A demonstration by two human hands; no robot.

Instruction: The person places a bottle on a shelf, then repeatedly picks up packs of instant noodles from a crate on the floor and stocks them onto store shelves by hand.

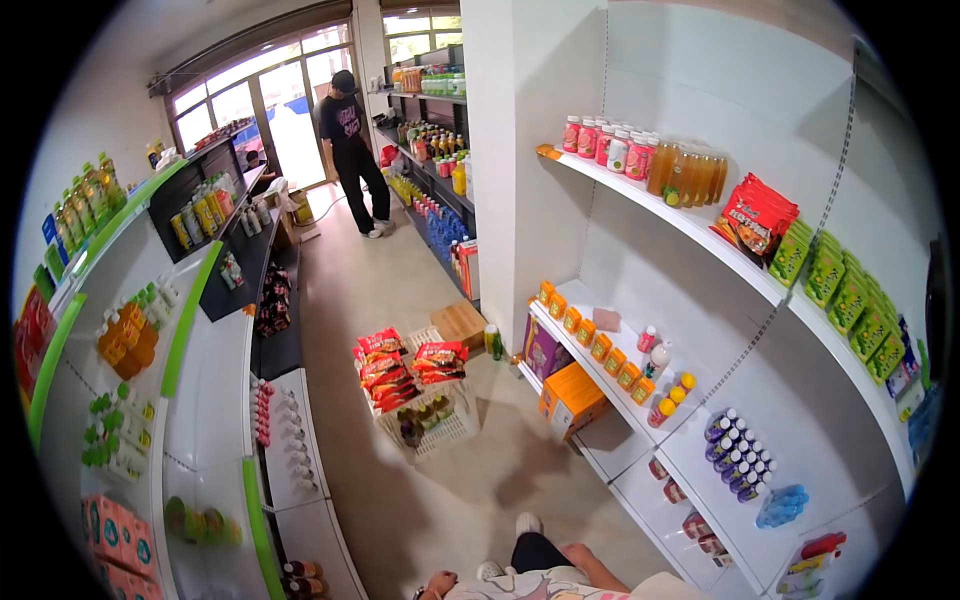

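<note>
My left hand [441, 581] is low in the head view, close to my body, with a band at its wrist. On the other side of my dark-clad leg, my right hand [576, 553] hangs near my light shirt. Both hands are small in view, and their finger positions are unclear. Nothing held can be made out in either. On the floor ahead stands a white basket [449, 437] with red snack packets [386, 372] and dark-capped bottles [426, 415]. Neither hand touches it.
Right shelves [660, 208] carry pink cans, amber bottles and green packets. Left shelves [213, 395] hold bottles and boxes. An orange carton [571, 398] lies under the right shelf, a cardboard box [460, 325] behind the basket. Near the doors stands a person [350, 150] in black.
</note>
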